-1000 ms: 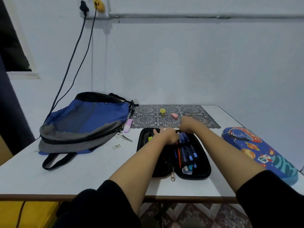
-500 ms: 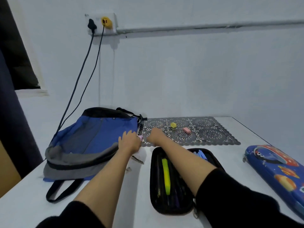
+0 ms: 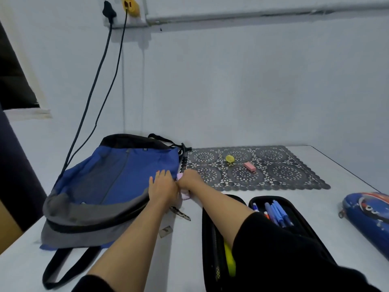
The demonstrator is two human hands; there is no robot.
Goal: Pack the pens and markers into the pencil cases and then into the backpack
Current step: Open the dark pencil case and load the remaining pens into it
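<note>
- Black sleeves (image 3: 284, 262), nearest the camera. Bare forearms reach away over a white table (image 3: 185, 253).
- Black pencil case (image 3: 210, 234), lying open and flat at the near edge, partly under the right forearm. Its left half holds a yellow highlighter (image 3: 229, 260), its right half a row of blue pens (image 3: 277, 213).
- Space-print pencil case (image 3: 366, 218), blue, at the right edge, apart from the black one.
- Paper scrap (image 3: 166, 231) and patterned strip (image 3: 182, 216), loose on the tabletop just beside the backpack.
- Backpack (image 3: 109, 186), blue and grey with black straps, lying flat on the table's left side.
- Left hand (image 3: 163, 189), fingers straight and slightly spread, resting on the backpack's right edge.
- Right hand (image 3: 189, 179), touching the left, fingers curled round a pale pink marker (image 3: 185, 194). Both ends of the marker show past the hand. It is low by the backpack's edge; whether it is lifted off the table cannot be told.
- Dark grey lace placemat (image 3: 294, 178), on the far side against the wall. It bears a small yellow round object (image 3: 229, 158) and a pink eraser (image 3: 249, 166), near each other but not touching.
- Pale wall (image 3: 231, 91).
- Socket plate with a black plug (image 3: 108, 10) and a yellow plug (image 3: 130, 5). Two dark cables (image 3: 101, 60) hang from it down behind the backpack.
- White conduit (image 3: 252, 14), running right from the socket.
- Dark window opening (image 3: 14, 81), at the far left.
</note>
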